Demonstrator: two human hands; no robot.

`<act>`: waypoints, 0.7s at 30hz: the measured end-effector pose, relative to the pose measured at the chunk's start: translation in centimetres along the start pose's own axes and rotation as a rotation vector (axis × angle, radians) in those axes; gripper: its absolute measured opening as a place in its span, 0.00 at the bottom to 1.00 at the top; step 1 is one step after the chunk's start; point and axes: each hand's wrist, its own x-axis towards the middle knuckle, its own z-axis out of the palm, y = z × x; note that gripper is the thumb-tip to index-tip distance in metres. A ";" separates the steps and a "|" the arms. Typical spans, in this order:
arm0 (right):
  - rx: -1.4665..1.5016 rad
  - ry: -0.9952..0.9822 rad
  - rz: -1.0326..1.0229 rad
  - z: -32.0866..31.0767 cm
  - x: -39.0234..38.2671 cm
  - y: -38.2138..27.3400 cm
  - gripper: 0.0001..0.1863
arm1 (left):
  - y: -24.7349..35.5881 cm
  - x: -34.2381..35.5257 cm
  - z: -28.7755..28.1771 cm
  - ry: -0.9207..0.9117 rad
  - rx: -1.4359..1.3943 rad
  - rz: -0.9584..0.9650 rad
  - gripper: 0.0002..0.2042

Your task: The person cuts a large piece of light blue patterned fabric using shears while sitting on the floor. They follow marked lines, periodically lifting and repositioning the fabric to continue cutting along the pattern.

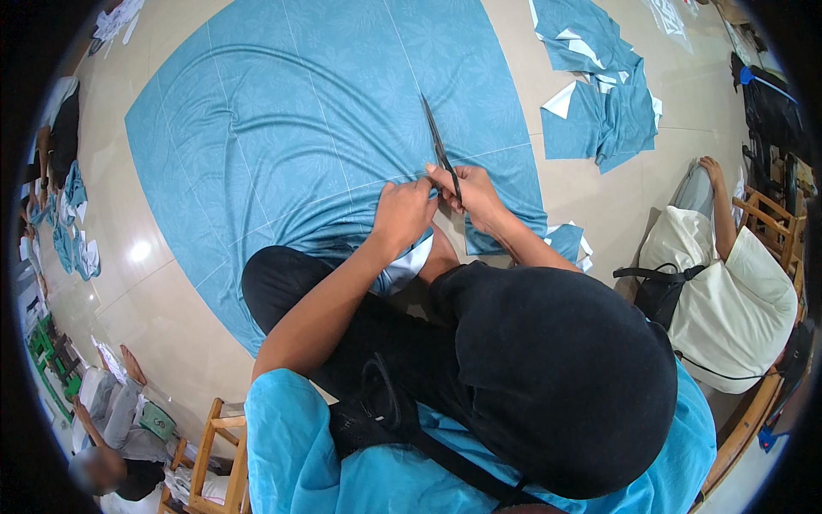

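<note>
A large sheet of blue fabric [291,111] with a faint leaf pattern and thin white lines lies spread over the floor, wrinkled toward me. My right hand [471,195] is wrapped around the handles of dark scissors [435,135], whose long blades point away from me over the cloth. The blades look close together. Beside the scissor handles, my left hand [404,214] pinches the fabric near a white line. Part of the cloth is folded over by my knees, with its white underside [407,267] showing.
Cut blue pieces [604,120] with white undersides lie at the far right; a small scrap [567,243] sits near my right forearm. A person in a cream top [728,291] sits at right. Another person [124,437] is at lower left, near a wooden stool [210,454].
</note>
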 end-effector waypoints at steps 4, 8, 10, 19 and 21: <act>0.012 0.000 -0.001 0.4 0.7 -0.8 0.28 | 0.2 -0.2 -0.2 0.032 -0.063 0.001 0.09; 0.011 0.016 0.005 0.6 1.3 -1.1 0.28 | 0.3 -0.1 -0.2 0.024 -0.073 -0.006 0.09; 0.015 0.018 0.004 0.7 1.5 -1.1 0.28 | 0.2 -0.1 -0.2 0.020 -0.073 -0.006 0.10; 0.029 0.023 0.009 0.8 1.7 -1.0 0.27 | 0.1 0.0 0.0 0.009 -0.075 -0.012 0.09; 0.036 0.018 0.007 0.8 1.8 -0.9 0.27 | 0.0 -0.1 0.0 0.018 -0.080 -0.006 0.10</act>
